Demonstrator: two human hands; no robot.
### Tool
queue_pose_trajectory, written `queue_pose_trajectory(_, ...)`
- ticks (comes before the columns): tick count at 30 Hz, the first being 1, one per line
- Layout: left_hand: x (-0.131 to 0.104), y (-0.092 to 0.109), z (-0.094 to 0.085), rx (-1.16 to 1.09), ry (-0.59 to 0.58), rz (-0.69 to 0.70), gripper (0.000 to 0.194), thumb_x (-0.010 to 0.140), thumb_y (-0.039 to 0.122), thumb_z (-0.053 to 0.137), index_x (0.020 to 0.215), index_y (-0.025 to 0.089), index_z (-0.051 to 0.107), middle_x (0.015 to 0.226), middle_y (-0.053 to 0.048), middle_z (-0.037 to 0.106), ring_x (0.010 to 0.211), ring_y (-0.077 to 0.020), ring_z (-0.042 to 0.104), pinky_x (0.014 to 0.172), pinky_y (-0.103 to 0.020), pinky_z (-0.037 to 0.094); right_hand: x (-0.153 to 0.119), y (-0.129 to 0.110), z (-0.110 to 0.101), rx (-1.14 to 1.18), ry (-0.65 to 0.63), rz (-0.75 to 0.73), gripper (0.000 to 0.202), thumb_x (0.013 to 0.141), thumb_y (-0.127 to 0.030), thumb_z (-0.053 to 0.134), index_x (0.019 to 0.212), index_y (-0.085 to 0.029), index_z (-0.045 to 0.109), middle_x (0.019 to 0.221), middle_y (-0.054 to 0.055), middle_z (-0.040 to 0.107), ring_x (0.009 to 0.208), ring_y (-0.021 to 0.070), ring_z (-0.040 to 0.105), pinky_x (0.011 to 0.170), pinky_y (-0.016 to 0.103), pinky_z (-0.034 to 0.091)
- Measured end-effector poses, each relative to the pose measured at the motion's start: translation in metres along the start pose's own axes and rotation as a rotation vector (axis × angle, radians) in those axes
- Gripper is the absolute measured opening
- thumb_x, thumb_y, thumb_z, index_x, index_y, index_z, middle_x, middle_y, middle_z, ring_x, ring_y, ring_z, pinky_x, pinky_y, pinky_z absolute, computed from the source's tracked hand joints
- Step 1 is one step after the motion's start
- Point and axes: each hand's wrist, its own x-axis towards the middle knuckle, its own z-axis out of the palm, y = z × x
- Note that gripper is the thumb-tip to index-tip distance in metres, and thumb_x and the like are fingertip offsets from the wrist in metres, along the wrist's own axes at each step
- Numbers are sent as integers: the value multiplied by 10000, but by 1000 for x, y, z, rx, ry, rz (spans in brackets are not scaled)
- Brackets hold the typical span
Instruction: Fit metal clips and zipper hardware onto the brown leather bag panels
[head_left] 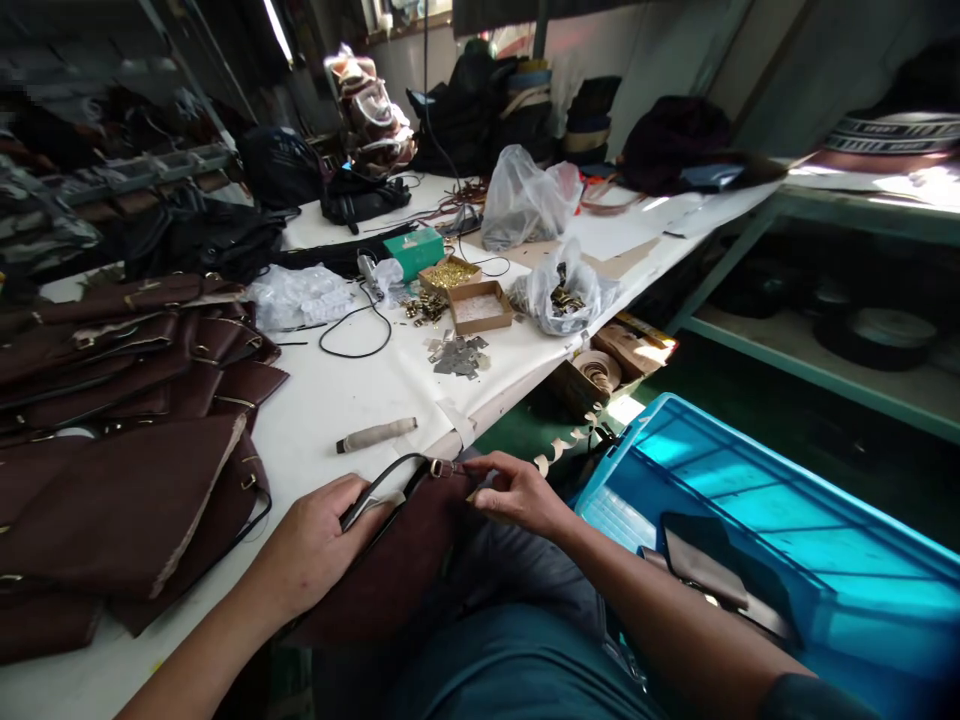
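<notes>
A dark brown leather bag piece [409, 560] rests across my lap, against the table edge. My left hand [321, 545] is closed around its upper edge, where a thin dark strap [386, 468] arches up. At the strap's far end sits a small metal buckle [436, 468]. My right hand [517, 492] pinches with thumb and index finger at the strap end just right of the buckle. On the white table [315, 400] beyond the bag lies a tape-wrapped tool [377, 435], apart from both hands.
Brown leather pieces [112, 480] are heaped on the left. Metal plates [457, 355], a cardboard box [480, 307], brass fittings [450, 273] and plastic bags [566, 290] lie farther back. At right stands a blue crate [720, 440] holding dark leather items [705, 560].
</notes>
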Motion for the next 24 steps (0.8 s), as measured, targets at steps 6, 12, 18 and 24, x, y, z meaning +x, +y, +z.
queue_pose_trajectory(6, 4, 23, -1, 36, -60, 58, 361, 998, 566, 587, 870, 250, 703, 877, -7, 739, 860, -221, 677, 775, -292, 477, 8, -17, -13, -133, 43, -246, 621, 745, -695, 888, 1167, -247, 812, 1121, 88, 719, 978, 245, 655, 847, 347, 513)
queue_pose_trajectory(12, 6, 34, -1, 353, -7, -5, 406, 1021, 558, 524, 771, 249, 604, 804, -15, 686, 798, -243, 674, 734, -328, 396, 1, -20, -7, -20, -40, -61, 493, 721, -636, 923, 790, -204, 698, 695, -31, 587, 644, 138, 491, 571, 259, 372)
queue_pose_trajectory(18, 17, 38, 5, 407, 40, -3, 470, 1067, 537, 415, 717, 251, 543, 708, -3, 636, 705, -214, 635, 682, -320, 360, -7, -20, -8, 8, 73, -76, 459, 728, -584, 931, 776, -211, 668, 711, -28, 601, 652, 138, 478, 579, 259, 361)
queue_pose_trajectory(24, 24, 38, 0, 102, -64, 95, 353, 973, 510, 614, 733, 252, 629, 761, 3, 672, 753, -214, 648, 729, -310, 469, -10, -22, -18, 60, 91, -52, 426, 735, -547, 934, 758, -214, 670, 691, -29, 582, 661, 145, 477, 595, 265, 365)
